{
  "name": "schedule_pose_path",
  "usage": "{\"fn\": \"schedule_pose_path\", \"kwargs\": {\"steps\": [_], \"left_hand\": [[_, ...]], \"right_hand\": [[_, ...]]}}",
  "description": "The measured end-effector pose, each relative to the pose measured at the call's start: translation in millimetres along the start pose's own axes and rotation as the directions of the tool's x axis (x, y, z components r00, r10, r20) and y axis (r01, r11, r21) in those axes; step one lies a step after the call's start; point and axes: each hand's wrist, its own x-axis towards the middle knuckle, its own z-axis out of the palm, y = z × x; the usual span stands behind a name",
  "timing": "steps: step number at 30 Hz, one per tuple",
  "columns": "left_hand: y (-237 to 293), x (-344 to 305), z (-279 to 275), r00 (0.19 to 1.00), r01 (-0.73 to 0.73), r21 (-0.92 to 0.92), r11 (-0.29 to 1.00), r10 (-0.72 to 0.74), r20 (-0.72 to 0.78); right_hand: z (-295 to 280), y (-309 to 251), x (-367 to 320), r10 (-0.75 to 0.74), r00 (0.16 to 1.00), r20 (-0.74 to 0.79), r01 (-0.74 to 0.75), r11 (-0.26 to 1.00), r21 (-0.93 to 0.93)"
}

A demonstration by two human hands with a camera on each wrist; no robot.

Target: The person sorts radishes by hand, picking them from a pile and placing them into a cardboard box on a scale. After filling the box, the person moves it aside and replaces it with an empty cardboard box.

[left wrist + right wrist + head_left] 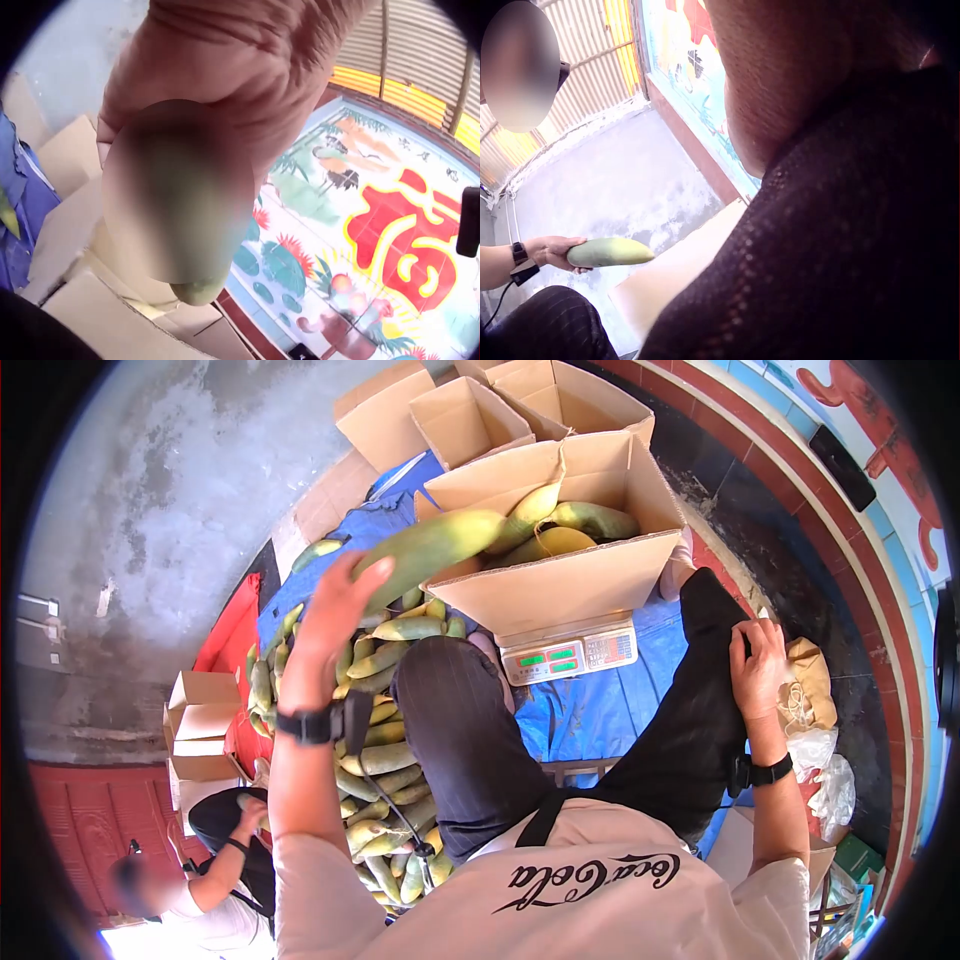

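My left hand (335,605) grips a large green radish (440,545) by its near end, thumb on top. The radish's paler tip reaches over the left rim of an open cardboard box (560,585). Several more green radishes (595,518) lie inside that box, which stands on a digital scale (570,657) with lit green digits. In the left wrist view a blur covers most of the held radish (199,292); the right wrist view shows it from the side. My right hand (758,670) rests on my right thigh, fingers loosely bent, holding nothing.
A big pile of green radishes (385,760) lies beside my left leg. Blue sheeting (570,720) spreads under the scale. Open cardboard boxes (470,425) stand behind. Another person (215,880) sits at the lower left. A tiled wall (780,490) curves along the right.
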Motion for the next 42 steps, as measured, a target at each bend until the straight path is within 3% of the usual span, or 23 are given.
{"fn": "schedule_pose_path", "kwargs": {"steps": [4,6,7,9,12,14,16,17,20,22,24,28,30,31,33,34,36,42], "left_hand": [[7,66,60,0.989,-0.117,0.112,0.987,0.106,0.102],[21,78,85,0.961,-0.058,0.014,0.998,0.052,0.270],[24,82,93,0.960,-0.054,0.014,0.998,0.048,0.276],[26,89,106,0.901,0.105,-0.113,0.988,-0.047,0.430],[2,103,111,0.823,0.063,-0.005,0.998,-0.049,0.566],[-7,103,110,0.815,0.055,0.069,0.996,-0.084,0.573],[-10,96,106,0.876,-0.008,0.211,0.977,-0.095,0.473],[-12,95,103,0.859,0.041,0.093,0.995,-0.083,0.506],[8,77,89,0.835,0.023,-0.021,1.000,-0.008,0.550],[10,62,76,0.858,-0.044,-0.046,0.998,0.062,0.510],[16,38,57,0.916,-0.114,-0.068,0.991,0.132,0.380],[-9,-9,33,0.954,-0.147,-0.142,0.979,0.178,0.239],[-20,-35,30,0.989,-0.104,-0.061,0.993,0.109,0.098],[-26,-46,32,0.989,-0.106,-0.066,0.992,0.112,0.097],[-43,-65,39,0.967,-0.250,0.090,0.964,0.253,-0.028],[-49,-72,47,0.961,-0.264,0.061,0.963,0.267,-0.065],[-54,-82,56,0.935,-0.317,0.242,0.917,0.345,-0.085],[-54,-86,54,0.927,-0.312,0.363,0.878,0.364,-0.085]], "right_hand": [[-2,4,-1,0.007,1.000,-0.012,-0.007,1.000,0.006],[-3,4,0,0.015,1.000,0.001,-0.015,1.000,0.017],[-4,4,0,0.018,1.000,0.007,-0.019,1.000,0.015],[-4,3,1,0.003,1.000,-0.004,-0.003,0.999,0.037],[-3,2,3,0.001,1.000,-0.003,-0.001,0.998,0.056],[-1,3,4,-0.001,1.000,0.010,0.001,0.999,0.039],[0,3,4,-0.012,1.000,0.017,0.011,0.999,0.036],[0,3,5,-0.014,1.000,0.023,0.013,0.999,0.033],[1,2,5,-0.031,0.999,0.015,0.030,0.999,0.031],[1,0,4,-0.027,0.999,0.019,0.027,1.000,0.012],[1,0,3,-0.023,0.999,0.023,0.023,1.000,0.004],[3,1,3,-0.035,0.999,0.015,0.036,0.999,-0.030],[5,2,1,-0.040,0.999,0.013,0.041,0.998,-0.042],[6,3,1,-0.044,0.999,0.011,0.045,0.998,-0.047],[7,2,1,-0.055,0.998,0.006,0.056,0.997,-0.058],[8,1,1,-0.064,0.998,0.003,0.064,0.996,-0.064],[9,0,0,-0.068,0.998,0.003,0.068,0.995,-0.071],[5,0,-2,-0.058,0.998,-0.004,0.058,0.998,-0.028]]}}
